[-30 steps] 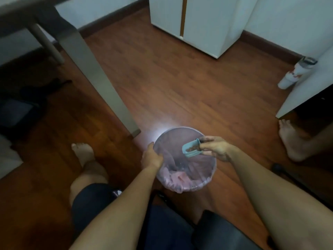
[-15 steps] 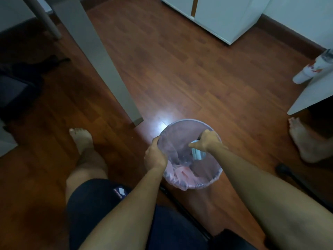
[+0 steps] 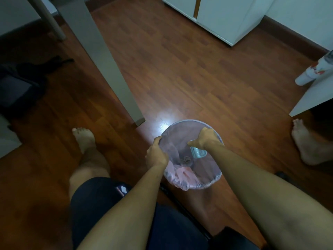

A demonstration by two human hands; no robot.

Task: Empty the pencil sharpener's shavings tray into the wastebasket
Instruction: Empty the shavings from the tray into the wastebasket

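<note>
Tipping the shavings tray [image 3: 197, 152] mouth-down inside the wastebasket [image 3: 212, 181], the right hand [image 3: 205, 138] has dropped from where it hovered level with the rim a second ago, when the pale blue tray was pinched upright above the opening. Now that hand is curled over the tray's upper end, fingers and thumb closed on it, and the tray hangs below the rim, against the right-hand side of the pink liner. A small dark brown clump of shavings [image 3: 186, 160] lies on the liner just left of the tray, near the middle of the wastebasket; it was not visible a second ago, so the contents appear to have fallen out. The left hand [image 3: 156, 154] grips the wastebasket's left rim, fingers wrapped over the edge, steadying it as before. Beyond the wastebasket, up and to its left, the grey table leg [image 3: 100, 58] meets the wooden floor. As a judgement, the dump itself looks largely done; whether any shavings cling inside the tray cannot be told, since its interior faces away from the camera.
</note>
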